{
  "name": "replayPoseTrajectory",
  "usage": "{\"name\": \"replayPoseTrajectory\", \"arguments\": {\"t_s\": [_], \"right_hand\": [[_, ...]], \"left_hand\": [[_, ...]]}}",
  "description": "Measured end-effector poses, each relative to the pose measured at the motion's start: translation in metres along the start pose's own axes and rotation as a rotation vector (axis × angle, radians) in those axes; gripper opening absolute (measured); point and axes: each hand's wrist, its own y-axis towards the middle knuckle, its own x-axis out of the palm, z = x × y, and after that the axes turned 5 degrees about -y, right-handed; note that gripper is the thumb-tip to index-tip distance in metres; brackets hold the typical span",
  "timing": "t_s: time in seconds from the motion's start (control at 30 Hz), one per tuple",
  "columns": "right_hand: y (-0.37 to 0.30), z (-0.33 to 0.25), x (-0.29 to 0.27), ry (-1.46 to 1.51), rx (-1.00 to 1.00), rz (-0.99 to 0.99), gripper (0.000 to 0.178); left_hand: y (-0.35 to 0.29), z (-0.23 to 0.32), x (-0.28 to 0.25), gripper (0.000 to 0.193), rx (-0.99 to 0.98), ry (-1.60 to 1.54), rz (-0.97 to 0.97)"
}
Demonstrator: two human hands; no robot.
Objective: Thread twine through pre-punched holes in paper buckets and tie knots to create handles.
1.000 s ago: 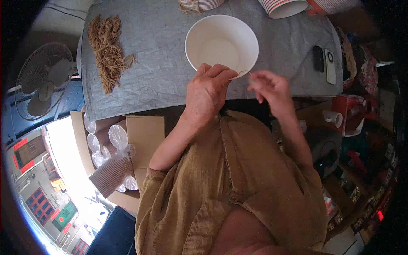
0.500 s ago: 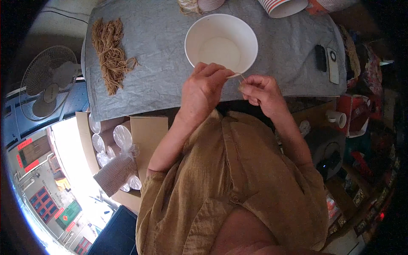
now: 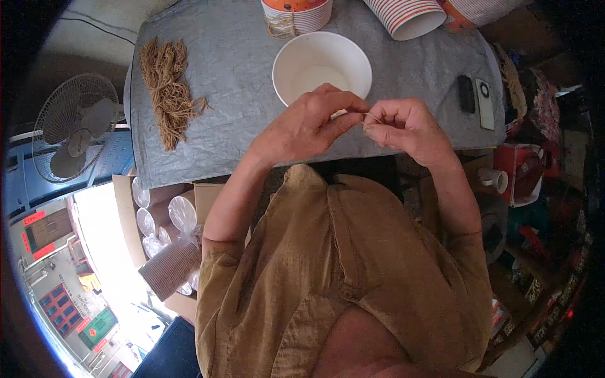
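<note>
A round white paper tub stands on the grey cloth-covered table, its open top toward me. In front of its near rim, my left hand and my right hand meet with fingertips almost touching. Thumb and forefinger are pinched on each hand. A short stretch of thin pale cord shows between the two pinches; its remaining length is hidden by the fingers. Behind the tub stands an orange-and-white paper tub with similar cord around its side.
A tied bundle of brown twine lies on the table's left. Striped paper tubs rest at the far right, with a phone-like device nearer. Left of the table are a fan and a carton holding bagged stacks of cups.
My hands have come closer together and shifted slightly right, leaving less cord showing between them. The view has moved a little, so more of the orange-and-white tub shows.
</note>
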Motion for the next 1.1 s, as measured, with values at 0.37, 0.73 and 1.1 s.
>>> {"name": "replayPoseTrajectory", "arguments": {"t_s": [0.37, 0.73, 1.1], "right_hand": [[0.005, 0.019, 0.000, 0.307, -0.128, 0.200, 0.015], [0.006, 0.024, 0.008, -0.158, -0.333, 0.325, 0.014], [0.010, 0.026, 0.007, -0.236, -0.360, 0.390, 0.009]], "left_hand": [[-0.001, -0.016, 0.005, 0.022, -0.394, -0.800, -0.069], [0.000, -0.021, 0.013, 0.025, -0.405, -0.798, -0.020], [-0.008, -0.022, 0.010, 0.020, -0.371, -0.758, 0.035]]}}
